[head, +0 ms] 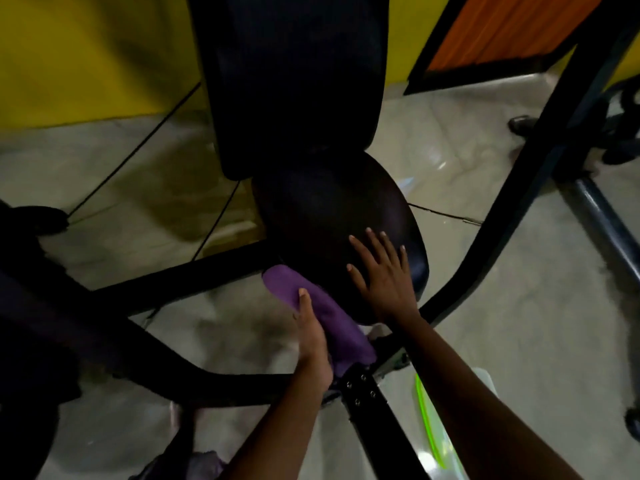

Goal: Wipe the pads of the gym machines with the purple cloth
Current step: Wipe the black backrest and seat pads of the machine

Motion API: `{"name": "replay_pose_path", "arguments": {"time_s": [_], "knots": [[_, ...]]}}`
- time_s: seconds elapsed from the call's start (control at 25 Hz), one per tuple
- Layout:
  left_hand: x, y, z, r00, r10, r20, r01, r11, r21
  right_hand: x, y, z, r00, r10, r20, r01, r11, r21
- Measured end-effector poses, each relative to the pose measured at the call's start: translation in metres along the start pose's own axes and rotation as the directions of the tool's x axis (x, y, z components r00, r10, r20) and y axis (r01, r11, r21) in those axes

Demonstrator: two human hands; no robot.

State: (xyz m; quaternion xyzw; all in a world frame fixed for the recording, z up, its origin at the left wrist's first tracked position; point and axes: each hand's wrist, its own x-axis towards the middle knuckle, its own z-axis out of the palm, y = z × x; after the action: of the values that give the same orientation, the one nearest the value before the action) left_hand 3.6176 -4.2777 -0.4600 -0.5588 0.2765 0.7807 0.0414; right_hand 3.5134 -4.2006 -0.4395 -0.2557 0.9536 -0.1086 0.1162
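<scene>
A black seat pad (322, 216) of a gym machine fills the middle, with a tall black back pad (291, 77) rising behind it. My left hand (313, 341) presses the purple cloth (322, 317) against the seat pad's near left edge, thumb on top of the cloth. Flat on the seat's near right part lies my right hand (384, 275), fingers spread and holding nothing.
Black frame tubes (180, 282) of the machine run under and around the seat. A curved bar (512, 188) rises at the right. Below the seat stands a black post with bolt holes (363, 396). The floor (485, 306) is grey tile; a yellow wall (86, 53) stands behind.
</scene>
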Motion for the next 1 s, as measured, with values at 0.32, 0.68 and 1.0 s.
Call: {"name": "replay_pose_path", "arguments": {"time_s": [0.32,0.68,1.0], "knots": [[0.065,0.055,0.03,0.897,0.359,-0.257,-0.274,0.909,0.315,0.007,0.019,0.013,0.986,-0.092,-0.136,0.083,0.994,-0.068],[0.196,0.142,-0.026,0.207,-0.713,0.67,0.276,0.7,0.659,0.009,0.016,0.015,0.99,-0.076,-0.121,0.063,0.992,-0.107],[0.115,0.116,0.005,0.959,0.277,-0.054,-0.252,0.926,0.281,0.111,-0.056,0.026,0.997,-0.062,-0.042,0.062,0.998,-0.003]]}}
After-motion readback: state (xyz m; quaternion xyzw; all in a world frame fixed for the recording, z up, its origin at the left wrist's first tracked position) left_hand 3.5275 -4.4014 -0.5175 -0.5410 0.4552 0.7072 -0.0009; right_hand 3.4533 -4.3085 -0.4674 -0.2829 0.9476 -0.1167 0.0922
